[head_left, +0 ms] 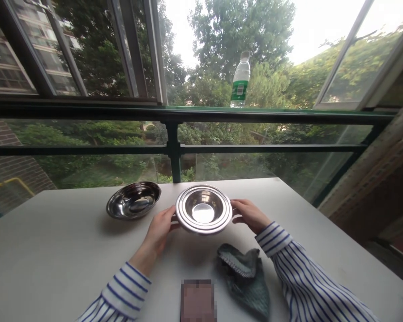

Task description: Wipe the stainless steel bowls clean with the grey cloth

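A stack of shiny steel bowls (203,209) stands on the white table (53,250), its rims layered one over another. My left hand (161,229) grips the stack's left rim and my right hand (249,213) grips its right rim, fingers curled on the edge. Both sleeves are white with blue stripes. To the left of the stack a single steel bowl (134,199) rests apart on the table. A grey-green cloth (246,277) lies crumpled just in front of the stack, near my right forearm.
A blurred flat rectangle (198,300) lies at the table's near edge. A dark green railing (174,147) with glass runs behind the table. A plastic water bottle (240,81) with a green label stands on the rail top. A brick wall (386,179) rises at the right.
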Tool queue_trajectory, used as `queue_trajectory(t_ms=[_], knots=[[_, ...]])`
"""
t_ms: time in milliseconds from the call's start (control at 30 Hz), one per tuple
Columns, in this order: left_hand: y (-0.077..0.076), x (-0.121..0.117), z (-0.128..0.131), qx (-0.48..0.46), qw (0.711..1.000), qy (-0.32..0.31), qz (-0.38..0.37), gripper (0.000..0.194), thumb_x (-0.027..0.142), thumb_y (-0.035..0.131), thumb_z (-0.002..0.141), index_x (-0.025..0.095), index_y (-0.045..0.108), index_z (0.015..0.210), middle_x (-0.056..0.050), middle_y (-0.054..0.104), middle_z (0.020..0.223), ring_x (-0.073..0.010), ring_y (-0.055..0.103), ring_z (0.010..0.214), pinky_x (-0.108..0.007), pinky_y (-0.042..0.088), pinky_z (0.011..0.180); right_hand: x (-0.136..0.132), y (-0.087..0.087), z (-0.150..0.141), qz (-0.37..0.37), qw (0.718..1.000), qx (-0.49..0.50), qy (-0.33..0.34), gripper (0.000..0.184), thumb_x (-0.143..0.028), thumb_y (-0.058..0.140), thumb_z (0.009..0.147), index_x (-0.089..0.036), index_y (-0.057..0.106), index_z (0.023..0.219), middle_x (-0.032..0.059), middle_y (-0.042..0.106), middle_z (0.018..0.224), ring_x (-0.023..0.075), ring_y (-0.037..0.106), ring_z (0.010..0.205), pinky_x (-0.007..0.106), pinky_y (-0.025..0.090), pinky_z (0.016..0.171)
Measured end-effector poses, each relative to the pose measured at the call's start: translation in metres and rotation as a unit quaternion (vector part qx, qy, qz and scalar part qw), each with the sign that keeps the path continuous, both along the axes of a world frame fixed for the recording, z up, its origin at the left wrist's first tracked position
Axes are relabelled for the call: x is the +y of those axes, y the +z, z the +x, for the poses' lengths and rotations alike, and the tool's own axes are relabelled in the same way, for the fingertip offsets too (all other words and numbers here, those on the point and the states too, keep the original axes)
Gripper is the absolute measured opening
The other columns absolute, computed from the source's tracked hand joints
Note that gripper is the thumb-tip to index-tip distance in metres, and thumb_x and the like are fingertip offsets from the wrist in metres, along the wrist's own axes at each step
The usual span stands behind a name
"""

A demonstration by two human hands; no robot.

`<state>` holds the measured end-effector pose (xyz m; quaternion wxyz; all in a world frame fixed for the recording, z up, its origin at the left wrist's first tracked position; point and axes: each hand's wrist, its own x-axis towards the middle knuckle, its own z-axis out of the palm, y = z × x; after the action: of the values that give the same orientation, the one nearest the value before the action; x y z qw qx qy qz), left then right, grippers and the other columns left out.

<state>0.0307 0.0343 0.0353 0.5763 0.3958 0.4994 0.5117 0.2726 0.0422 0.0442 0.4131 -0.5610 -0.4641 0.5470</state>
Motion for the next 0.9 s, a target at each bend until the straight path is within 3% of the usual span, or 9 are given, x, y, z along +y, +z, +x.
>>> queue_trajectory(t_ms=[167,433,900], knots=[[0.002,0.016,0.031,-0.006,0.999,-0.033,0.000,0.029,0.035,0.061,0.071,0.009,0.069,0.080,-0.008,0.068,0.074,-0.0144,0.060,0.063,-0.027,0.046,0.063,0.005,0.000,0.028,0.001,0.999,-0.008,-0.040,0.019,-0.023,0.049,0.079,-0.013,0.065,0.082,0.0031,0.059,0.067,0.0086,0.051,0.055,0.017,0.043,0.047],[-0.009,0.041,0.081,-0.016,0.998,-0.066,-0.019,0.024,0.029,0.057,0.075,0.009,0.069,0.074,-0.008,0.067,0.074,-0.0114,0.057,0.058,-0.027,0.046,0.062,0.017,-0.011,0.067,0.017,0.993,-0.013,-0.118,0.022,-0.023,0.046,0.078,-0.014,0.066,0.081,0.0031,0.060,0.068,0.0094,0.051,0.059,0.018,0.042,0.052],[-0.019,0.054,0.107,-0.009,0.996,-0.073,-0.041,0.025,0.029,0.056,0.077,0.010,0.071,0.083,-0.010,0.070,0.083,-0.0117,0.060,0.056,-0.025,0.046,0.059,0.035,-0.020,0.092,0.011,0.990,-0.022,-0.140,0.021,-0.023,0.048,0.076,-0.014,0.066,0.078,0.0025,0.060,0.068,0.0101,0.051,0.060,0.020,0.043,0.054]])
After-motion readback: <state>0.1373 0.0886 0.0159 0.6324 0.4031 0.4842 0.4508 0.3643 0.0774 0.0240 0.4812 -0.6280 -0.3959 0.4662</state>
